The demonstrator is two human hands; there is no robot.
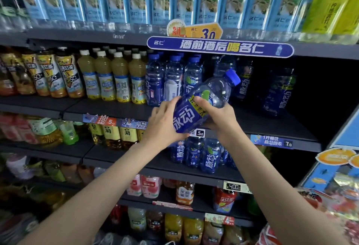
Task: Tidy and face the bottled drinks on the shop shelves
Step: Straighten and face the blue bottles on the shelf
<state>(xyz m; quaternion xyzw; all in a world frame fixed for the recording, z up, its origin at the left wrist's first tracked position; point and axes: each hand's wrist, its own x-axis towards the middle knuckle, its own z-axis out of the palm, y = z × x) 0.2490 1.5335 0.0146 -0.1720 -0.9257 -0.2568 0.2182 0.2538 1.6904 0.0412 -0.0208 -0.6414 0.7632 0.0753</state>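
Forearms: we're reaching both up from the near edge toward the second shelf, nothing else this close to the camera.
Left hand (161,126): we're cupping the bottom end of the blue bottle (200,105), fingers curled round the base.
Right hand (215,116): we're wrapping it round the middle of that bottle, thumb lying across the label.
Blue bottle: it's hanging tilted in the air, blue cap (233,77) pointing up and to the right, just in front of the shelf edge (272,138), label pretty much facing us.
Where it's going: we're guessing the dark gap (258,93) to the right of the blue bottle row (172,81), with a couple of the same bottles sitting far back in there.
Risk 1: we're holding it slanted, so setting it down like that could be tipping it into the upright neighbours and knocking the row over.
Risk 2: the plastic is looking smooth, and twisting the label forward could be making it slip.
Risk 3: the price tag (200,133) is sitting right under our hands, so we could be snagging it.
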